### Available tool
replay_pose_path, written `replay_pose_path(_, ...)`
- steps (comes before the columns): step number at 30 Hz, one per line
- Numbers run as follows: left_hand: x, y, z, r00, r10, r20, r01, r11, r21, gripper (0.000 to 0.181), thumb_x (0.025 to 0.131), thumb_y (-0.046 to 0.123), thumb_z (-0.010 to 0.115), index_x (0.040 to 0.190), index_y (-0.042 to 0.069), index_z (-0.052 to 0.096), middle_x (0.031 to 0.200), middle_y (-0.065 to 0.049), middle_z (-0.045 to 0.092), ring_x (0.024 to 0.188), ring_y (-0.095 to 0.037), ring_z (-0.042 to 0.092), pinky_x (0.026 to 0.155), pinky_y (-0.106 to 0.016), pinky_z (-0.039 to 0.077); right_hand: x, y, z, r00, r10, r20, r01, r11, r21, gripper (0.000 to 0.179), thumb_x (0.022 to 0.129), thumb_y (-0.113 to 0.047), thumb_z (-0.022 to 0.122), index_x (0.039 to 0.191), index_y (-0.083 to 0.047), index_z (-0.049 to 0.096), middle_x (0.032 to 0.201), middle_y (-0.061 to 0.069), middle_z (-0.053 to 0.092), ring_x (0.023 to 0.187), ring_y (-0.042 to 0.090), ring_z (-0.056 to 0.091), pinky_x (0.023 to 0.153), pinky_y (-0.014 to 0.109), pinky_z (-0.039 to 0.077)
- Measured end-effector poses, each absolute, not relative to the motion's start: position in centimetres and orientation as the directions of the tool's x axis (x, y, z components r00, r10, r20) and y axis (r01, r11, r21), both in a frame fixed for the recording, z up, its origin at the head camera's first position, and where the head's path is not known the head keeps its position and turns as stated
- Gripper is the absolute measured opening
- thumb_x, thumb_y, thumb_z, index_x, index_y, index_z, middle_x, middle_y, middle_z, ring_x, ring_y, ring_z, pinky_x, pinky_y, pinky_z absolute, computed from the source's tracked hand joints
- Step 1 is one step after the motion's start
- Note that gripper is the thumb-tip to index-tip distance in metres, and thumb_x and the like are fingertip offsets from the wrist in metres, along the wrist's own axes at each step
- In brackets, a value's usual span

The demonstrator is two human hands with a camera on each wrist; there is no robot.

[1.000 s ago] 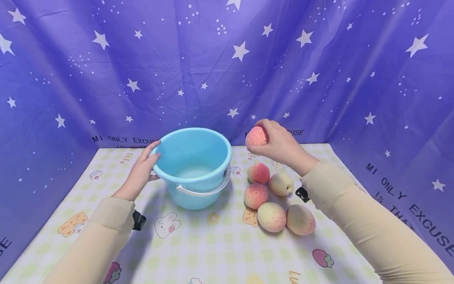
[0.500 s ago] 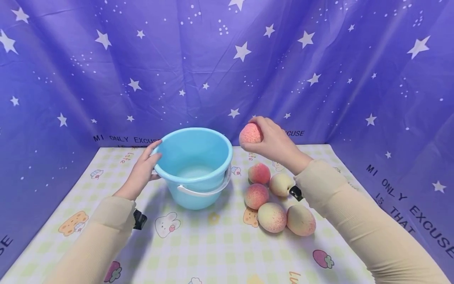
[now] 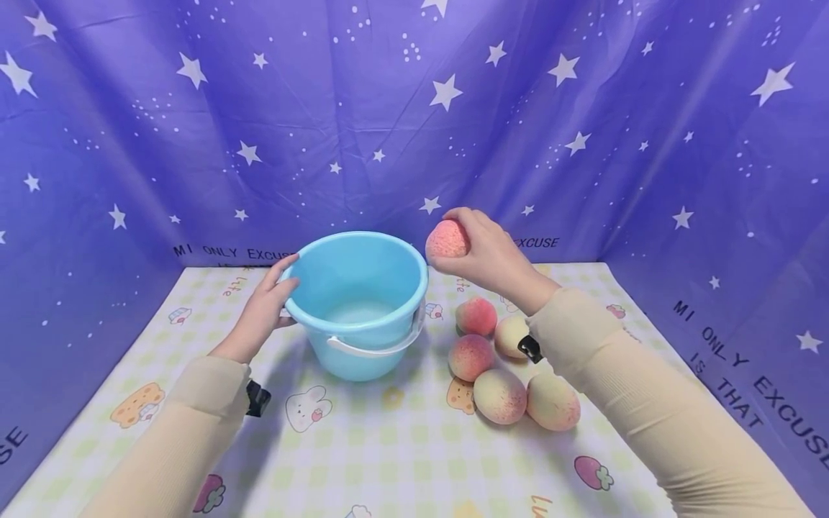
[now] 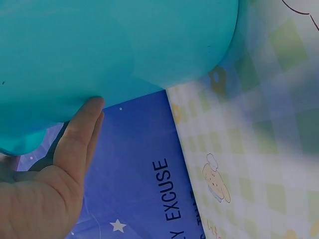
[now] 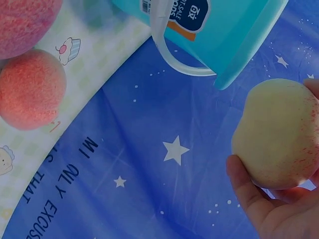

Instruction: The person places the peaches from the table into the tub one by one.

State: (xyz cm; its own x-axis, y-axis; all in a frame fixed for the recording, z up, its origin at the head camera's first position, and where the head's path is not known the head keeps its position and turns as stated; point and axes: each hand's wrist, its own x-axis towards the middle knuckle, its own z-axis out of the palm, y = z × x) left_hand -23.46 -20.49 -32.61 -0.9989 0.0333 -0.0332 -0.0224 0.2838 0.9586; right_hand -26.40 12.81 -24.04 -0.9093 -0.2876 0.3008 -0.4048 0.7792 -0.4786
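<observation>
From where I stand, the person's right hand [image 3: 491,253] is up just right of the middle of the frame, thumb and fingers wrapped around a pink peach [image 3: 447,239]. That peach is in the air, near the right edge of the blue bucket [image 3: 359,356] and a little above its rim; the right wrist view shows a gap between the two, and the fruit's paler side.

The left hand [image 3: 257,311], left of centre, holds the bucket by its rim, the thumb over the edge and other fingers against the outer wall. The bucket stands upright on the desk [image 3: 388,460], its white handle [image 3: 369,352] hanging down across the front.

Right of the bucket, in the lower right part of the frame, five more peaches [image 3: 499,396] lie close together on the checked cloth, some rosy, some pale; a black wrist clip [image 3: 530,349] covers part of one. Behind everything hangs a purple curtain [image 3: 363,108] printed with white stars.
</observation>
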Motion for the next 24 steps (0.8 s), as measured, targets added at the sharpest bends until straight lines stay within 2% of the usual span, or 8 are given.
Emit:
replay_pose_path(16,-23.6,-20.8,-32.7,-0.999,0.036,-0.031,-0.020,0.275,0.961,0.060,0.104,0.032,0.037,0.160,0.032,0.014,0.166,-0.015,0.011,0.141,-0.044,0.038,0.106,-0.057,0.046,-26.8,11.3,-23.9,-0.899,-0.319,0.302,-0.432,0.762,-0.482,0.066,0.078,-0.043,0.076,0.134,-0.018,0.051,0.125,0.009,0.056,0.108,0.027,0.057,0.087,0.045,0.056)
replay_pose_path(24,-23.6,-20.7,-32.6,-0.999,0.038,-0.031,-0.019,0.277,0.961,0.060,0.104,0.032,0.037,0.160,0.031,0.015,0.166,-0.016,0.013,0.140,-0.045,0.038,0.107,-0.057,0.046,-26.7,10.8,-23.8,-0.889,-0.335,0.311,-0.451,0.755,-0.476,0.068,0.079,-0.042,0.076,0.137,-0.016,0.050,0.131,0.010,0.056,0.111,0.027,0.055,0.089,0.046,0.055)
